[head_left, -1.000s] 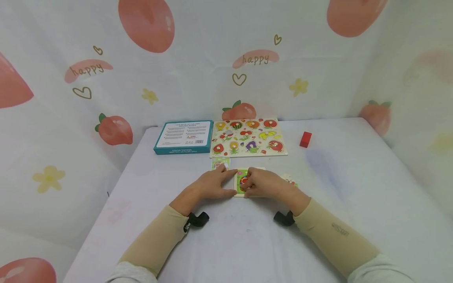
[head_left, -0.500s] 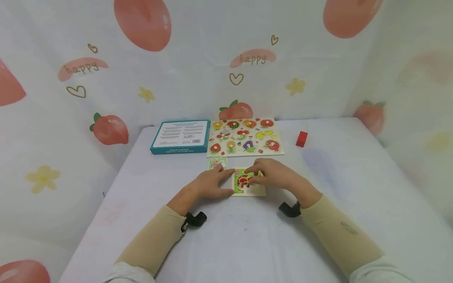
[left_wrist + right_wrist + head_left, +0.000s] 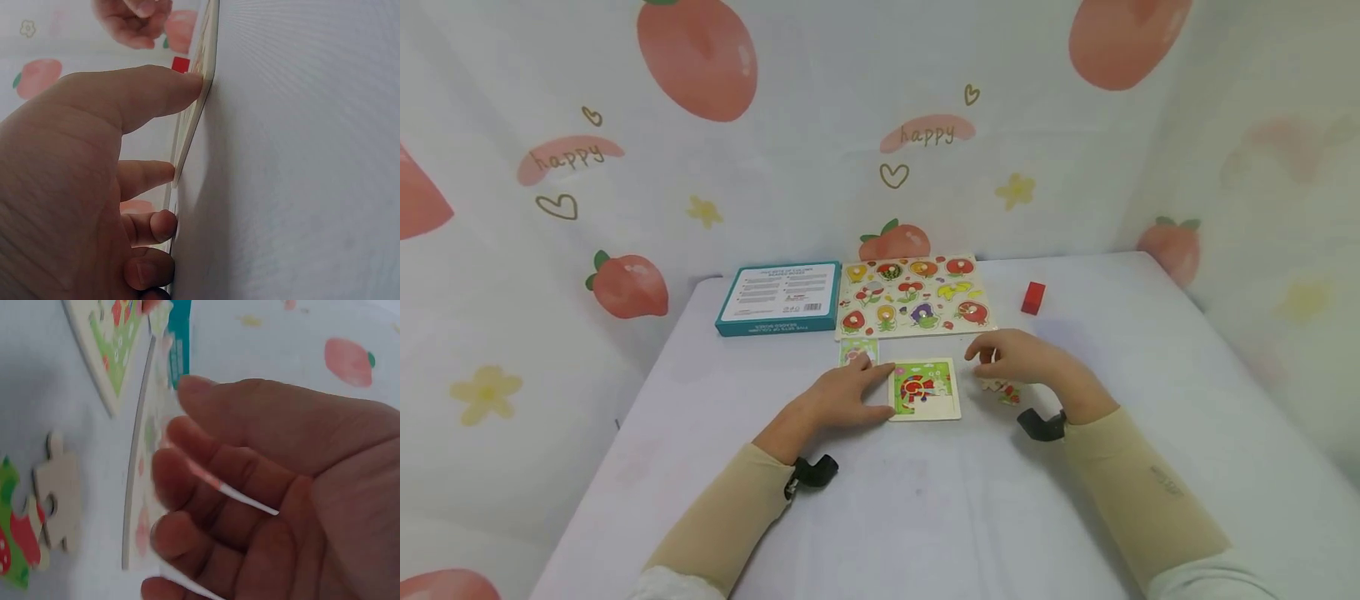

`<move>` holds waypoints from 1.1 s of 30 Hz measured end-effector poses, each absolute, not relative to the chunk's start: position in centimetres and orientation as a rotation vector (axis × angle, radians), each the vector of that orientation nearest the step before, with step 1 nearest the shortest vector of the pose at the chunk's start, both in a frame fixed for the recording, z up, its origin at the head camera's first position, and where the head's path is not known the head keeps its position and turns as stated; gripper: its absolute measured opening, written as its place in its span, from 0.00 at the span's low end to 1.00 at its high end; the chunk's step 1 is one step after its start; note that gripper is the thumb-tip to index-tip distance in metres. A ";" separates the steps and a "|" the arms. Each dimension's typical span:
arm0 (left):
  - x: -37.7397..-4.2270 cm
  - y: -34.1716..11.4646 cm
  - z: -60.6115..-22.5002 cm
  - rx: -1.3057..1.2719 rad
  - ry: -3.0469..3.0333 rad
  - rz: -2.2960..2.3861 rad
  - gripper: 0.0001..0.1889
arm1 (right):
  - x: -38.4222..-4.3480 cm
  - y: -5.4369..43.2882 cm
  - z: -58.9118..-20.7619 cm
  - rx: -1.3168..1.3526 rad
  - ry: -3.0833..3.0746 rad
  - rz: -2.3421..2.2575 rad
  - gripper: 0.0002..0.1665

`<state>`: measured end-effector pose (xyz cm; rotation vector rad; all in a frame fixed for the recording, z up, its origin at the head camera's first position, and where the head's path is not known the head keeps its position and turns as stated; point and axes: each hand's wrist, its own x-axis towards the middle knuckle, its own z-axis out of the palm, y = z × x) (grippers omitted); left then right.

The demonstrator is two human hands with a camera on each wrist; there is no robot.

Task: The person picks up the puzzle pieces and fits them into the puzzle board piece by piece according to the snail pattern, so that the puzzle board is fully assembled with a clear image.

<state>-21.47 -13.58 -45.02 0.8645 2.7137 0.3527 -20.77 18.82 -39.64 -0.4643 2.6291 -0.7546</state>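
Note:
A small wooden jigsaw board (image 3: 938,408), partly filled with a red and green picture, lies on the table. My left hand (image 3: 841,396) touches its left side with thumb and index finger, its other fingers reaching over a small picture card (image 3: 850,346). In the left wrist view the thumb (image 3: 169,90) presses on the edge of the board. My right hand (image 3: 1022,358) hovers right of the board, fingers loosely bent and holding nothing. Close below it are loose jigsaw pieces (image 3: 1009,396); the right wrist view shows one plain-backed piece (image 3: 65,487) and one printed piece (image 3: 22,534).
Behind the jigsaw lies a larger fruit knob puzzle (image 3: 910,334). To its left is a flat teal box (image 3: 786,292). A red block (image 3: 1033,297) sits at the back right. Patterned cloth hangs behind the table.
My right hand has left the jigsaw board and moved right to above the loose pieces, its fingers loosening. The left hand stays at the board's left side.

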 end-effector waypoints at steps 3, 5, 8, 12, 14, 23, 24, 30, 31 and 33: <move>-21.6 -13.6 -45.0 0.870 2.709 0.345 0.43 | -21.1 19.6 -39.9 -0.331 2.618 -0.703 0.19; -21.7 -13.5 -44.9 0.872 2.705 0.341 0.43 | -21.2 20.0 -40.1 -0.238 2.614 -0.658 0.22; -21.7 -13.5 -44.9 0.875 2.703 0.349 0.43 | -21.2 20.1 -40.5 -0.128 2.607 -0.596 0.26; -21.6 -13.5 -45.2 0.876 2.703 0.374 0.42 | -21.4 19.9 -41.1 -0.081 2.609 -0.544 0.29; -21.5 -13.4 -45.4 0.878 2.706 0.382 0.42 | -21.5 19.7 -41.4 -0.083 2.611 -0.534 0.27; -21.1 -13.2 -45.4 0.875 2.706 0.396 0.41 | -21.7 19.7 -41.7 -0.130 2.633 -0.627 0.20; -21.1 -13.2 -45.4 0.874 2.705 0.392 0.41 | -21.7 19.8 -41.6 -0.137 2.642 -0.650 0.20; -21.2 -13.4 -45.0 0.872 2.713 0.364 0.42 | -21.9 20.0 -40.7 -0.249 2.700 -0.786 0.10; -21.2 -13.4 -44.9 0.871 2.713 0.361 0.42 | -21.9 20.0 -40.4 -0.269 2.716 -0.804 0.08; -21.3 -13.5 -44.7 0.872 2.713 0.359 0.43 | -21.9 20.2 -40.0 -0.267 2.744 -0.835 0.07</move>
